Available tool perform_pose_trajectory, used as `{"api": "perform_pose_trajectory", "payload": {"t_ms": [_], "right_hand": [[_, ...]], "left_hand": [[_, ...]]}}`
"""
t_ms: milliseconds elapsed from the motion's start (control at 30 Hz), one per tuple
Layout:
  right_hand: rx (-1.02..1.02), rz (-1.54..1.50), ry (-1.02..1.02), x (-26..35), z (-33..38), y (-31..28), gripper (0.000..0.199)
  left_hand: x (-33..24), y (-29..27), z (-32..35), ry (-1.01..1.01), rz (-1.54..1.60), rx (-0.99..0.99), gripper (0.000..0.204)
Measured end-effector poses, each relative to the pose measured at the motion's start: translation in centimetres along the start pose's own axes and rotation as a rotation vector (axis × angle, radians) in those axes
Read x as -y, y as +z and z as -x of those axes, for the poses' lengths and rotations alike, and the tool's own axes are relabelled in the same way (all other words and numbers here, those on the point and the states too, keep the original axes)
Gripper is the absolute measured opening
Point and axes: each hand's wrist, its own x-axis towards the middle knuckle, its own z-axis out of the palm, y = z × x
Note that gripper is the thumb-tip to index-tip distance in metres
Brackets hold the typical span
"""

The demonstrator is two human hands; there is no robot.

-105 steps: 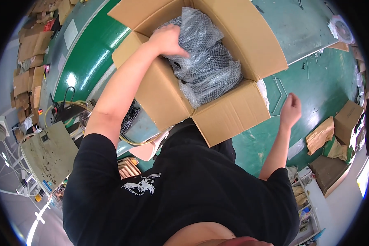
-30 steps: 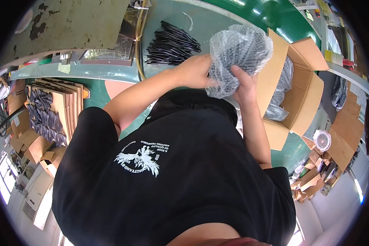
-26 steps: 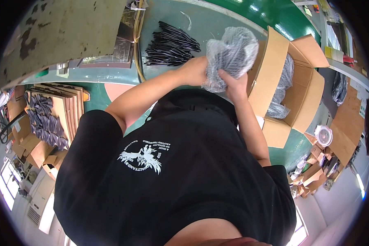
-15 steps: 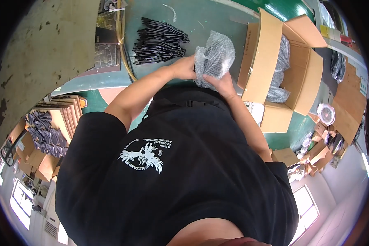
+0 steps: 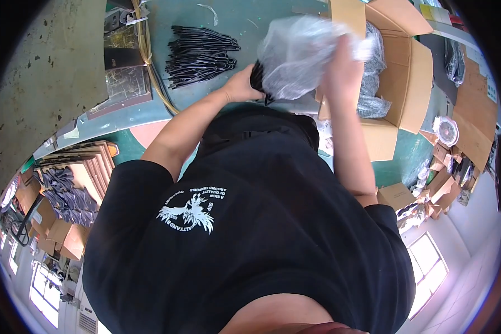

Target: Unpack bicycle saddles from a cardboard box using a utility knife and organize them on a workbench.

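While the left hand holds on to one end of some black pieces, the right hand has moved up and away from it. Half a second ago the two hands were close together around the wrapped bundle. Now they are farther apart, the bubble wrap is puffed out big between them, and the dark ends poke out beside the left fingers. So the black pieces seem to be partly bare, with the rest likely tucked under the wrap. The left fingers are curled around the dark end. The right hand is a blur against the wrap, so nobody can tell how tightly its fingers are closed.

Up and to the left of the left fingers, a pile of black pieces lies on the green table. Past the pile runs a yellow hose. Just to the right of the right fingers, an open cardboard box holds more wrapped bundles. Its near flap stands close to that hand and could get in its way.
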Motion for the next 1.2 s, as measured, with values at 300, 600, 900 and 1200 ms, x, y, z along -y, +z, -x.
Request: {"api": "perform_pose_trajectory", "payload": {"t_ms": [300,600,900,1200], "right_hand": [[-0.101,-0.390,-0.067,3.2,-1.8,-13.2,0.033],[-0.059,-0.417,0.044,-0.1,2.1,-16.6,0.036],[-0.225,-0.352,0.119,-1.1,3.5,-16.5,0.038],[-0.369,-0.254,0.198,-1.5,5.3,-19.7,0.031]], "left_hand": [[-3.0,0.2,-3.0,-0.108,0.215,-0.051,0.066],[-6.7,-5.0,-8.6,-0.242,0.224,0.234,0.043],[-14.1,-21.4,-19.5,-0.620,-0.216,0.673,0.019],[1.8,-29.5,-21.8,-0.729,-0.308,0.600,0.065]]}}
